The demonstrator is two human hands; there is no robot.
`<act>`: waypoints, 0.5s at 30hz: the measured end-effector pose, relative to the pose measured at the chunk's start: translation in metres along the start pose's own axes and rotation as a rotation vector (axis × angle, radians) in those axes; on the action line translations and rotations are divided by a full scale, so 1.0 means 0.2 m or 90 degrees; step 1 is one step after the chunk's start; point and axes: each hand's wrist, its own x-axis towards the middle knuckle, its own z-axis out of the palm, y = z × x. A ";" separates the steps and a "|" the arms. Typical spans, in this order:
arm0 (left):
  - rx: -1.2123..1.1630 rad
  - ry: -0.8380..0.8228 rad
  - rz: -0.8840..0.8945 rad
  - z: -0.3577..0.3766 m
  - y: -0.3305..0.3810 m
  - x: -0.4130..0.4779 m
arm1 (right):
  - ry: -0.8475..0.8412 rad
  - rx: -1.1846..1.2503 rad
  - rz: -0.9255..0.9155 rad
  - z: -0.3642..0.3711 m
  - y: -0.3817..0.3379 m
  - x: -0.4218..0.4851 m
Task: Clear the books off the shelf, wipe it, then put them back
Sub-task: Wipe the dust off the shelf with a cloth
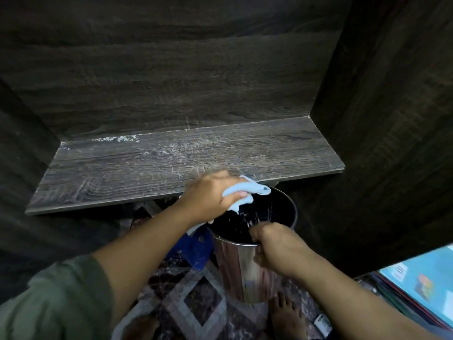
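Observation:
The dark wood-grain shelf (pixel 152 165) holds no books and shows pale dust streaks along its back and middle. My left hand (pixel 210 195) grips a light blue cloth (pixel 247 190) at the shelf's front edge, above the mouth of a shiny metal bin (pixel 247 268). My right hand (pixel 274 244) grips the bin's near rim and holds it just under the shelf edge. A stack of books (pixel 421 283) with a light blue cover on top lies at the lower right.
Dark wood panels close in the shelf at the back, left and right. A blue plastic bag (pixel 193 251) lies on the patterned tile floor (pixel 196 305) under the shelf. My bare foot (pixel 286 315) stands beside the bin.

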 end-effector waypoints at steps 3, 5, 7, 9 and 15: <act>0.012 0.143 -0.013 -0.08 -0.05 -0.01 | 0.005 0.009 -0.010 0.00 0.02 -0.01; 0.043 0.177 -0.085 -0.15 -0.08 0.04 | 0.005 0.008 -0.012 0.00 0.02 -0.01; 0.108 0.139 -0.150 -0.17 -0.11 0.11 | 0.001 0.013 -0.009 0.01 0.03 -0.01; 0.185 0.069 -0.209 -0.14 -0.13 0.12 | -0.003 0.023 -0.001 0.02 0.04 0.00; 0.192 0.051 -0.088 -0.03 -0.12 0.01 | 0.003 0.024 0.000 0.03 0.04 0.01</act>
